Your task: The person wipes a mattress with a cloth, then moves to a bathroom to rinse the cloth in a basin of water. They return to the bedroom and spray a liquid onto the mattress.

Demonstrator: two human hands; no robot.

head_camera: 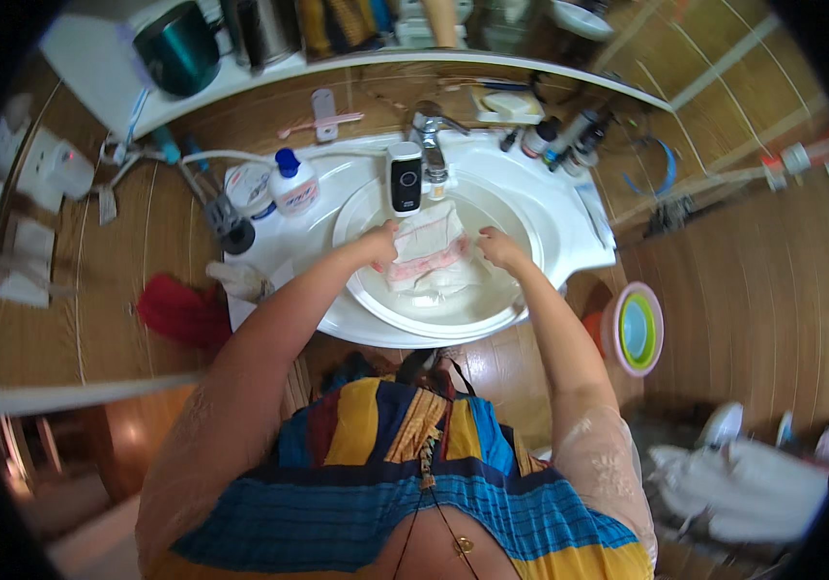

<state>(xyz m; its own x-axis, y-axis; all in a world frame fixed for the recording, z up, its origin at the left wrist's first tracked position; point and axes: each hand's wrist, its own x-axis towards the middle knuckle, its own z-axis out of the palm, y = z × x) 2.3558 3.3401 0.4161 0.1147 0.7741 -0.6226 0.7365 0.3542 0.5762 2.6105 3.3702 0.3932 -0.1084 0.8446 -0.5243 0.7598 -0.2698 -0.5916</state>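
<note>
A wet white cloth [429, 243] with pinkish-red bands lies spread in the round white washbasin [356, 293], its lower part in the water. My left hand [381, 245] grips the cloth at its left edge. Close by its right edge is my right hand [503, 249], fingers curled; whether they pinch the cloth is hard to see. Behind the cloth, a black-and-white dispenser [405, 180] stands beside the chrome faucet [429, 141].
A blue-capped white bottle [294, 185] and a round tub [248, 187] stand left on the counter. Several small bottles [539, 138] and a soap dish [505, 105] sit at the back right. Red fabric [178, 308] hangs left; nested basins [636, 330] are at the right.
</note>
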